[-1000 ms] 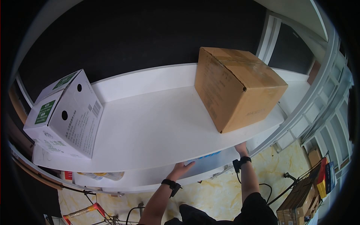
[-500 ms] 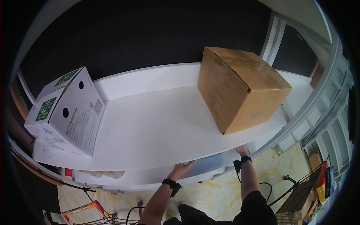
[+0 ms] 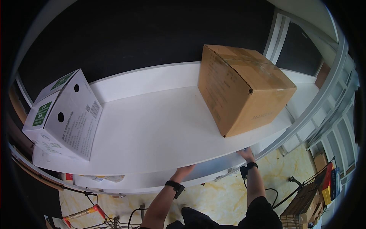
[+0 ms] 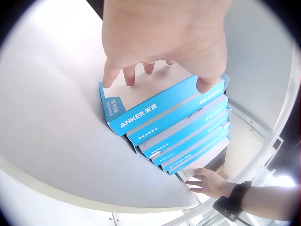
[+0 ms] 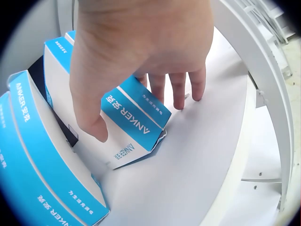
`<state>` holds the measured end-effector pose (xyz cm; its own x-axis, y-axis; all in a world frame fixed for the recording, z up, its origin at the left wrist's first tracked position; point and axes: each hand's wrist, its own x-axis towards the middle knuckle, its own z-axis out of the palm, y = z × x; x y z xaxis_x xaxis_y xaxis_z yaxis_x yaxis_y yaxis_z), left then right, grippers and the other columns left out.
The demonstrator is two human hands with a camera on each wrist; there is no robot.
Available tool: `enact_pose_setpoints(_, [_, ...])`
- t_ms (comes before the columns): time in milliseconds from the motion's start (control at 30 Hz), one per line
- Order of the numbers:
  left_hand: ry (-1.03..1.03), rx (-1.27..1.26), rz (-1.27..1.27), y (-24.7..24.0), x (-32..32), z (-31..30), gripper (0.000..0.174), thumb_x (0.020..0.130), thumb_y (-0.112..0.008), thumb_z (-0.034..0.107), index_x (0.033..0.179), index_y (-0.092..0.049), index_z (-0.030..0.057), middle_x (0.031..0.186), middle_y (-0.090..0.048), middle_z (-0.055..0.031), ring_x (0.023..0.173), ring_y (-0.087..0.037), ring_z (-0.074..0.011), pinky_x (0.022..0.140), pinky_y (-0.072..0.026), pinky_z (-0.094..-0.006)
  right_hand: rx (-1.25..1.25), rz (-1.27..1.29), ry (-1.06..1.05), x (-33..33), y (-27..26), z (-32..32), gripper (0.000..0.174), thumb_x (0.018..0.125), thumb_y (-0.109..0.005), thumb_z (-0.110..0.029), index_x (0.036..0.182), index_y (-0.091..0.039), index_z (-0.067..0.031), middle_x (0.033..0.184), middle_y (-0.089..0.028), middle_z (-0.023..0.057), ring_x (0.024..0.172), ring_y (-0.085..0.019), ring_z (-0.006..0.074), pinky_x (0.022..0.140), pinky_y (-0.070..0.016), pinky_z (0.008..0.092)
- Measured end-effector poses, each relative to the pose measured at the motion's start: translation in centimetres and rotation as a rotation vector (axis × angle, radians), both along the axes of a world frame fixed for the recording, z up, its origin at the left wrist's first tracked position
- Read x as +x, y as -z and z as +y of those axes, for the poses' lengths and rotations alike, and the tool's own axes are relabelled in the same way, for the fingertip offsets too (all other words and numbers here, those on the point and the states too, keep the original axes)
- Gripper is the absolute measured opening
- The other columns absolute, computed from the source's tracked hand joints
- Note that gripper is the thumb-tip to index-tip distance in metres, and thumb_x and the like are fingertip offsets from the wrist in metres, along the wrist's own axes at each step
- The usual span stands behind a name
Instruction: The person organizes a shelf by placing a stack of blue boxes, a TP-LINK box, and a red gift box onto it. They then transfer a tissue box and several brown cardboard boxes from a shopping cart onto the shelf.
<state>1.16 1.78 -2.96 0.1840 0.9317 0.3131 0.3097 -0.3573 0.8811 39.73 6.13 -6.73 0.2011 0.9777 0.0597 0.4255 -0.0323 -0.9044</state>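
Observation:
Several blue-and-white boxes (image 4: 162,113) stand in a row on a white shelf beneath the upper one. In the left wrist view, my left hand (image 4: 164,35) rests spread fingertips on the near box's white face, its thumb at the blue edge. The right hand (image 4: 211,182) is at the row's far end. In the right wrist view, my right hand (image 5: 141,52) grips an end box (image 5: 131,117), thumb on its white face and fingers beyond its blue side. From the head, both the left hand (image 3: 184,171) and right hand (image 3: 247,154) reach under the upper shelf.
On the upper shelf (image 3: 148,129) stand a white carton (image 3: 76,122) at left and a brown carton (image 3: 244,91) at right. A white upright frame (image 3: 312,118) is right of the shelves. Wire carts stand at lower left and lower right.
My left hand has slipped slightly farther under the upper shelf, and the blue strip between the hands has gone from the head view. My right hand has shifted slightly.

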Motion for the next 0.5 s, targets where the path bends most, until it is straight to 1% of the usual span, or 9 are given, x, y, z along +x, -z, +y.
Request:
enact_pose_setpoints(67, [0.024, 0.009, -0.016, -0.5, 0.0, -0.4, 0.033, 0.078, -0.064, 0.018, 0.106, -0.056, 0.0028, 0.098, -0.060, -0.0088, 0.087, -0.057, -0.0200, 0.065, -0.0465, -0.0301, -0.091, -0.063, 0.043, -0.2, -0.3, -0.2, 0.080, 0.056, -0.078, -0.034, 0.119, -0.042, -0.0002, 0.113, -0.052, 0.0149, 0.104, -0.049, 0.0267, 0.087, -0.0402, 0.0362])
enact_pose_setpoints(100, [0.025, 0.008, -0.015, -0.8, 0.0, -0.6, 0.033, 0.078, -0.064, 0.018, 0.106, -0.056, 0.0028, 0.098, -0.060, -0.0088, 0.087, -0.057, -0.0200, 0.065, -0.0465, -0.0301, -0.092, -0.062, 0.044, -0.5, -0.6, -0.4, 0.080, 0.056, -0.078, -0.034, 0.119, -0.042, -0.0002, 0.113, -0.052, 0.0149, 0.104, -0.049, 0.0267, 0.087, -0.0402, 0.0362])
enact_pose_setpoints(167, [0.024, -0.151, -0.042, -1.4, 0.0, -1.0, 0.037, 0.078, -0.064, 0.020, 0.109, -0.054, 0.0026, 0.099, -0.059, -0.0091, 0.086, -0.056, -0.0170, 0.054, -0.0445, -0.0266, -0.089, -0.072, 0.127, -1.1, -1.2, -0.8, 0.079, 0.057, -0.078, -0.033, 0.118, -0.042, -0.0006, 0.112, -0.052, 0.0144, 0.102, -0.050, 0.0261, 0.086, -0.0408, 0.0353])
enact_pose_setpoints(200, [0.023, -0.152, -0.040, -1.7, 0.0, -1.2, 0.037, 0.078, -0.064, 0.020, 0.109, -0.054, 0.0026, 0.099, -0.059, -0.0091, 0.086, -0.056, -0.0170, 0.054, -0.0445, -0.0266, -0.090, -0.071, 0.126, -1.1, -1.2, -0.8, 0.079, 0.057, -0.078, -0.033, 0.118, -0.042, -0.0006, 0.112, -0.052, 0.0144, 0.102, -0.050, 0.0261, 0.086, -0.0408, 0.0353])
enact_pose_setpoints(267, [0.037, -0.243, -0.063, -2.4, 0.0, -1.5, 0.041, 0.077, -0.064, 0.023, 0.111, -0.052, 0.0016, 0.101, -0.059, -0.0097, 0.085, -0.055, -0.0149, 0.046, -0.0407, -0.0239, -0.031, -0.012, 0.131, -1.2, -1.3, -0.7, 0.077, 0.058, -0.077, -0.030, 0.119, -0.041, -0.0008, 0.112, -0.052, 0.0140, 0.102, -0.050, 0.0259, 0.085, -0.0414, 0.0351])
enact_pose_setpoints(367, [0.049, -0.242, -0.059, -2.1, 0.0, -1.5, 0.044, 0.077, -0.065, 0.023, 0.111, -0.051, 0.0000, 0.103, -0.058, -0.0114, 0.088, -0.056, -0.0179, 0.051, -0.0438, -0.0263, 0.037, 0.063, 0.143, -1.4, -0.8, -0.6, 0.076, 0.059, -0.077, -0.026, 0.119, -0.039, -0.0006, 0.113, -0.052, 0.0137, 0.099, -0.052, 0.0248, 0.082, -0.0436, 0.0348])
enact_pose_setpoints(400, [0.049, -0.242, -0.058, -2.0, 0.0, -1.5, 0.044, 0.077, -0.065, 0.023, 0.111, -0.051, 0.0000, 0.103, -0.058, -0.0114, 0.088, -0.056, -0.0179, 0.051, -0.0438, -0.0263, 0.036, 0.063, 0.142, -1.6, -0.9, -0.6, 0.076, 0.059, -0.077, -0.026, 0.119, -0.039, -0.0006, 0.113, -0.052, 0.0137, 0.099, -0.052, 0.0248, 0.082, -0.0436, 0.0348])
enact_pose_setpoints(467, [0.086, -0.216, 0.059, -2.0, -0.1, -1.4, 0.046, 0.076, -0.065, 0.022, 0.113, -0.049, -0.0005, 0.105, -0.057, -0.0131, 0.093, -0.055, -0.0216, 0.063, -0.0459, -0.0305, 0.030, 0.127, 0.147, -2.1, -1.0, -0.6, 0.076, 0.058, -0.078, -0.023, 0.119, -0.039, -0.0007, 0.110, -0.054, 0.0128, 0.095, -0.055, 0.0235, 0.079, -0.0461, 0.0345])
enact_pose_setpoints(500, [0.087, -0.216, 0.060, -1.4, -0.1, -1.3, 0.046, 0.076, -0.065, 0.022, 0.113, -0.049, -0.0005, 0.105, -0.057, -0.0131, 0.093, -0.055, -0.0216, 0.063, -0.0459, -0.0305, 0.030, 0.129, 0.148, -2.4, -1.0, -0.6, 0.076, 0.058, -0.078, -0.023, 0.119, -0.039, -0.0007, 0.110, -0.054, 0.0128, 0.095, -0.055, 0.0235, 0.079, -0.0461, 0.0345])
